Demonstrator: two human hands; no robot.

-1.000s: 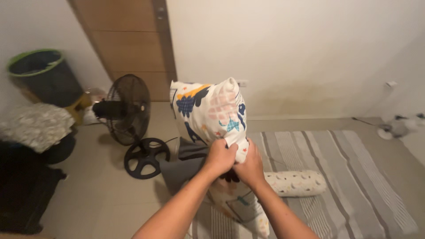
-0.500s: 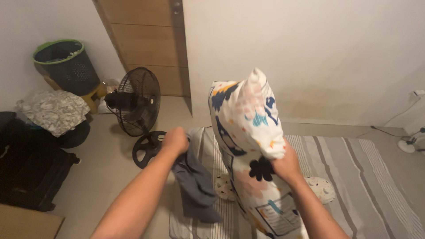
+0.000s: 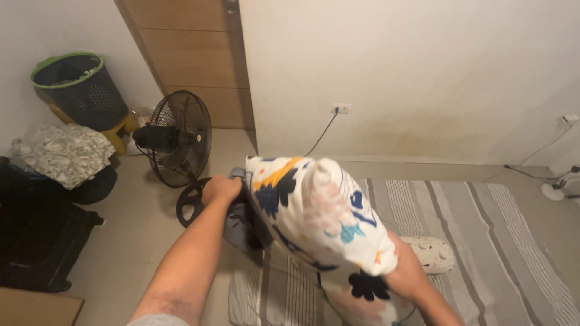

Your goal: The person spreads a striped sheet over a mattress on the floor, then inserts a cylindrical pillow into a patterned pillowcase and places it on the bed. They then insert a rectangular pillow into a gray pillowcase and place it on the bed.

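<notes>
Gripping grey cloth (image 3: 241, 220), left hand (image 3: 220, 189); right hand (image 3: 408, 278) clasps pillow (image 3: 320, 220) (bin (image 3: 75, 90) contents unclear).

You are holding a plump white pillow (image 3: 320, 217) printed with navy, orange and teal shapes, tilting it above the striped bedding, its far end pointing towards the fan side. A grey cloth (image 3: 241, 220) is hanging bunched just beside the pillow's upper corner, drooping towards the mattress edge, partly hidden behind the pillow.
</notes>
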